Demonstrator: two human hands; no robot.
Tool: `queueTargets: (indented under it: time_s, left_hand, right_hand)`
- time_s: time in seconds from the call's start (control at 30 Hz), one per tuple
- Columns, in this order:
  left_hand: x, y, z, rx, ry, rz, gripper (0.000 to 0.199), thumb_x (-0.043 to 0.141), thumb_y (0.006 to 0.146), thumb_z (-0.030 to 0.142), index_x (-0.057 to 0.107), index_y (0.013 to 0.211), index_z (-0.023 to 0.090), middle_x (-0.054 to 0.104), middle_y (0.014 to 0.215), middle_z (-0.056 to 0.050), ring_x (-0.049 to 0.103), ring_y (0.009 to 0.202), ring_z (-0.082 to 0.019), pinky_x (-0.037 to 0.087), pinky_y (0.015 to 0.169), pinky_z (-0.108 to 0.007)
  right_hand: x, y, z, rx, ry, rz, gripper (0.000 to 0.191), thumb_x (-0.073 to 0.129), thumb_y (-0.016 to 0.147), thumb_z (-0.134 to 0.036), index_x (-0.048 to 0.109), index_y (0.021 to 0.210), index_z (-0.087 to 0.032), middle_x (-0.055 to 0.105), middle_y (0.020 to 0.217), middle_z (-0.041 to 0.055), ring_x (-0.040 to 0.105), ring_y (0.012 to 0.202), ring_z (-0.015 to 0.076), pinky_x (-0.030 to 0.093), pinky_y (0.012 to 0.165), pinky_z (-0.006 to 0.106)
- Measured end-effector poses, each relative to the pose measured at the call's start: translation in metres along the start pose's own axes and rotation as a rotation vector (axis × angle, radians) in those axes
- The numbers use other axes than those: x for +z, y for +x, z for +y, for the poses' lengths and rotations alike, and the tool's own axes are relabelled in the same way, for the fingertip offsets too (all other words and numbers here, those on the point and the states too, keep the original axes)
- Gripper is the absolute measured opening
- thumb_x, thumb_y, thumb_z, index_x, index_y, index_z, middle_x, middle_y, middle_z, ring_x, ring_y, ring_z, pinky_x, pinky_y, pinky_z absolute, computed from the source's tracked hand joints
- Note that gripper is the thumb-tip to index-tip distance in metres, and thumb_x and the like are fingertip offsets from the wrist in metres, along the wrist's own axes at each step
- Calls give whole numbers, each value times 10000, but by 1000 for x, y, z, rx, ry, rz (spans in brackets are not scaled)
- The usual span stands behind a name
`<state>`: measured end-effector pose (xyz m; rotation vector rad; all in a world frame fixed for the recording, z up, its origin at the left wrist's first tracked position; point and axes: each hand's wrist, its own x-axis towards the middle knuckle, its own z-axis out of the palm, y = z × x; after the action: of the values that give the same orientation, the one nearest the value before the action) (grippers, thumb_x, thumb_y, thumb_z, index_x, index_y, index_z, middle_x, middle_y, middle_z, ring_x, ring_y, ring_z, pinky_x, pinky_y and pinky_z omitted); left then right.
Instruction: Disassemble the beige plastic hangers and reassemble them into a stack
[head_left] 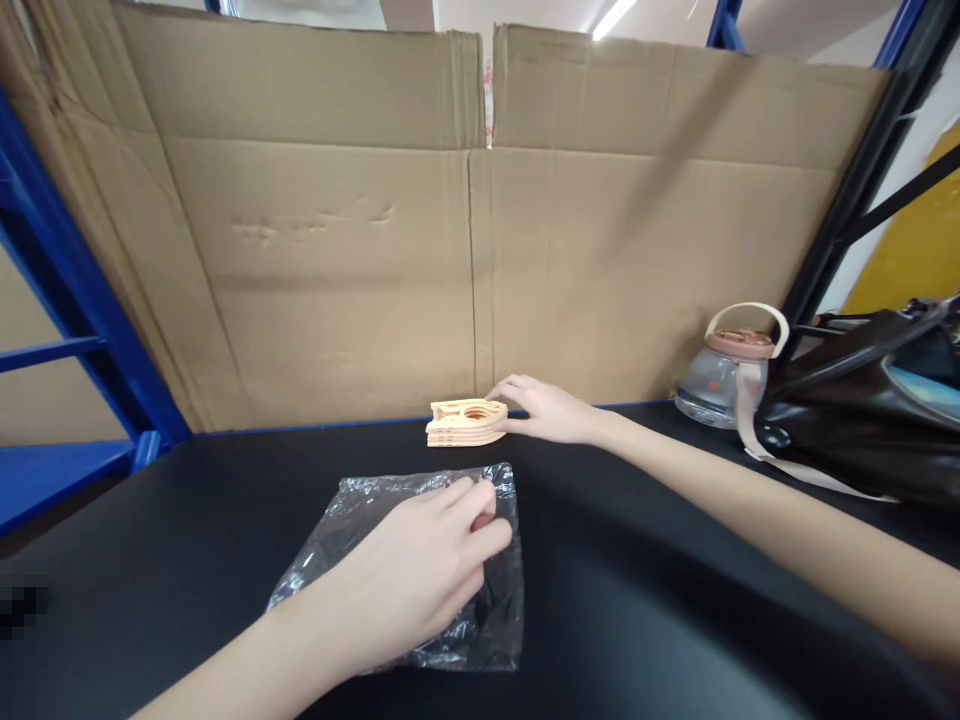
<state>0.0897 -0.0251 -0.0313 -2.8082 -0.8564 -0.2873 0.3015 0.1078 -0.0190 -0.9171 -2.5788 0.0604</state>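
Note:
A small stack of peach-coloured plastic clothes pegs (466, 424) lies flat near the back of the black table. My right hand (544, 410) reaches in from the right, with its thumb and fingers closed around the rounded end of the stack; some fingertips are hidden behind it. Closer to me, a clear plastic bag (501, 630) is spread on the table, its surface crinkled. Over it lies my left hand (431, 555), fingers curled and thumb against them, at the bag's upper right part. The pinched film itself is mostly hidden by the fingers.
A tall cardboard panel (337, 280) stands along the back edge of the black table (225, 520). At the right are a clear bottle (709, 385) with a pink lid and strap, and a dark bag (840, 400). Blue metal posts (97, 290) frame the left side.

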Motion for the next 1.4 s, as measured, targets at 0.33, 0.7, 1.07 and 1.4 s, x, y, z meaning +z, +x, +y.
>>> queueTargets:
  time_s: [0.33,0.7,1.07,1.4]
  left_hand:
    - [2,-4,-3,-42,-81,-28,180,480,794,78,563,902,197,517,984,-49,457,877,-217,388,746,-344]
    - [1,-5,-2,-38,13,-11,95,536,806,138,483,748,192,485,864,-21,425,776,-190,347,664,-315]
    - [-3,-4,3,-64,5,-53,157,377,840,63,440,763,184,460,858,-26,451,731,-165,351,594,-278]
    - [5,-7,6,-39,29,-8,152,367,885,119,475,831,213,458,794,8,464,609,-134,349,525,-254]
  right_hand:
    - [23,52,27,12,109,-181,802,630,742,-590,392,1371,-152,501,1341,156,504,1179,310,429,952,436]
    - [17,41,16,94,219,71,596,703,725,-396,486,1239,-187,569,1229,109,535,1125,263,438,926,409]
    - [-46,-47,-29,210,320,57,435,688,743,-422,505,1064,-192,590,1037,48,555,933,197,433,803,329]
    - [-40,-95,-55,208,245,-295,325,707,686,-285,476,898,-201,546,865,-26,484,741,136,363,632,236]
